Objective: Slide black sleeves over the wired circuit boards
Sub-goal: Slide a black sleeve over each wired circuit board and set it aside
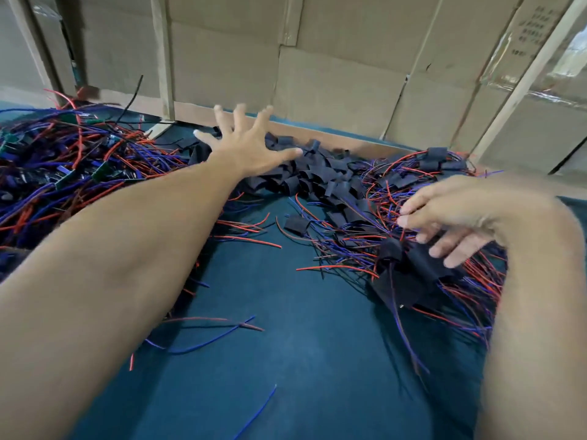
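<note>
Loose blue wire [254, 414] lay nearest; left hand [251, 144] splayed over limp flat black sleeves [317, 173], best pinched by an edge; right hand [444, 223] pressed straight-fingered on sleeved boards [409, 268].

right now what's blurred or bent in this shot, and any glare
Head view: the right hand is smeared by motion, the left hand blurs only at its fingertips; the sleeves and wires stay fairly sharp; the wide lens bows the cardboard wall; glare on plastic wrap, top right.

soft even light, motion-blurred hands [451, 214]
</note>
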